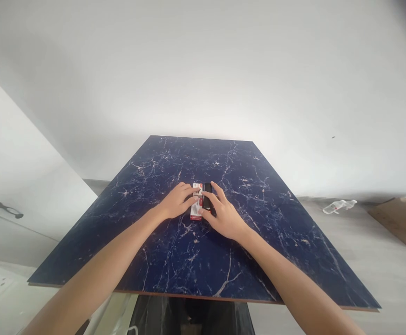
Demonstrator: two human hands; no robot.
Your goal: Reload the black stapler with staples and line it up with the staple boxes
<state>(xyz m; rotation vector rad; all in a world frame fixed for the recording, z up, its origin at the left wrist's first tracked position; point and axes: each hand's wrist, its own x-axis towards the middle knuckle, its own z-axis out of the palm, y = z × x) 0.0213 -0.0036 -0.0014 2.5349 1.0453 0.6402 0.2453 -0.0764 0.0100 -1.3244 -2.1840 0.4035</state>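
A small white and red printed box [195,215] lies on the dark blue marbled tabletop [189,260]. Right beside it, on its right, is a black oblong object [207,187] whose kind I cannot make out. My left hand [178,201] reaches in from the left, its fingers and thumb closed on the box's left side and top. From the right, my right hand [226,215] spans the black object. Its thumb and index finger reach to the box's right edge, and another finger is at the black object's far end. The fingers partly hide both things.
A pale wall [203,70] stands behind the table. On the left is a white cabinet with a dark handle [7,210]. Clear plastic bottles [339,206] and an open cardboard box [400,221] lie on the floor at the right.
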